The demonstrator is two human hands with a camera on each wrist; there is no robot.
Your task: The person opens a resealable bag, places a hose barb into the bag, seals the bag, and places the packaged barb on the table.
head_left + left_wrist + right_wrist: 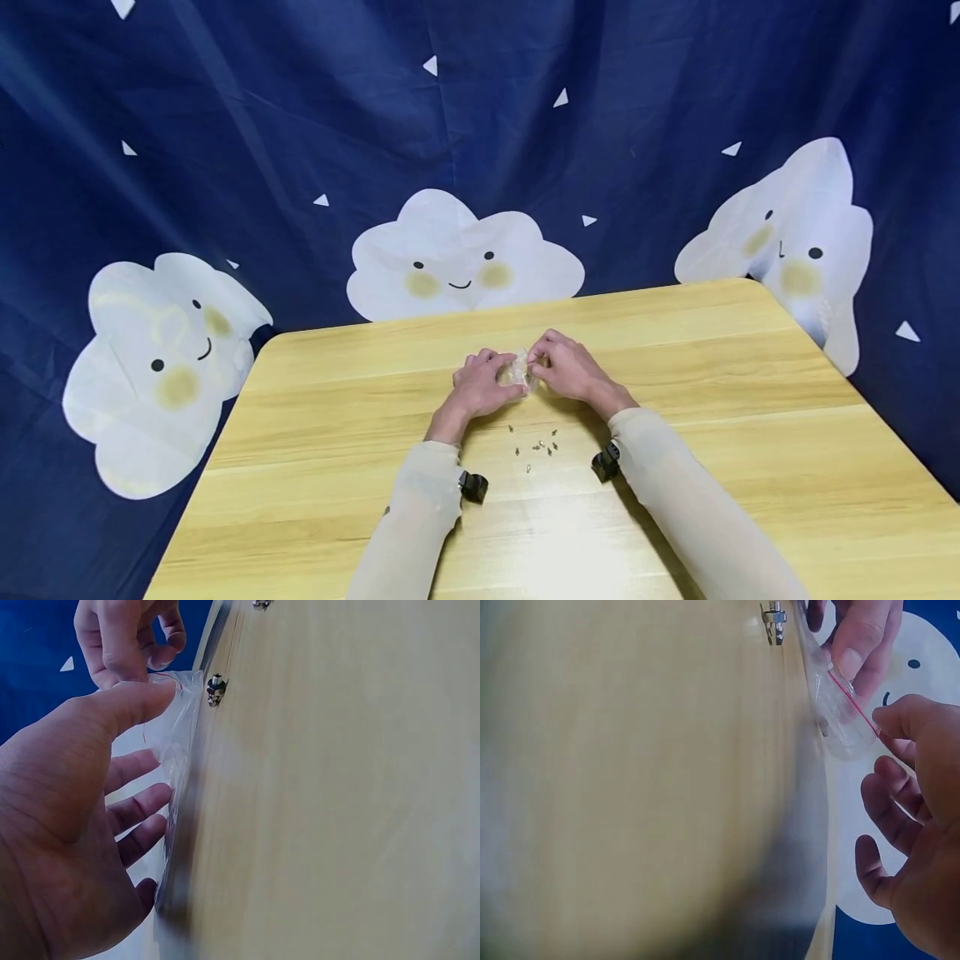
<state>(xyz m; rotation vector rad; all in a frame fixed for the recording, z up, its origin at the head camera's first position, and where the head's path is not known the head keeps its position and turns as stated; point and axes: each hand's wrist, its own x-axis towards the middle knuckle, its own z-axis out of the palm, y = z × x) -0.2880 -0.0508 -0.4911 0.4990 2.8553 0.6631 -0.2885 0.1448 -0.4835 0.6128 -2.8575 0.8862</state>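
A small clear zip-lock bag (519,372) with a red seal line lies between my two hands near the middle of the table. My left hand (482,386) holds it from the left; in the left wrist view the thumb rests across the plastic (178,735) and the fingers touch its side. From the right, my right hand (572,371) pinches the bag's edge at the red line (853,703) between thumb and index finger, other fingers loosely bent. Several small metal fittings (542,443) lie scattered on the wood nearer to me, one seen closer as a metal fitting (215,691) with a dark band.
The light wooden table (337,433) has rounded far corners. Behind it hangs a dark blue curtain (300,108) with white clouds. Black wrist cameras (473,487) sit on both sleeves, and glare brightens the near tabletop.
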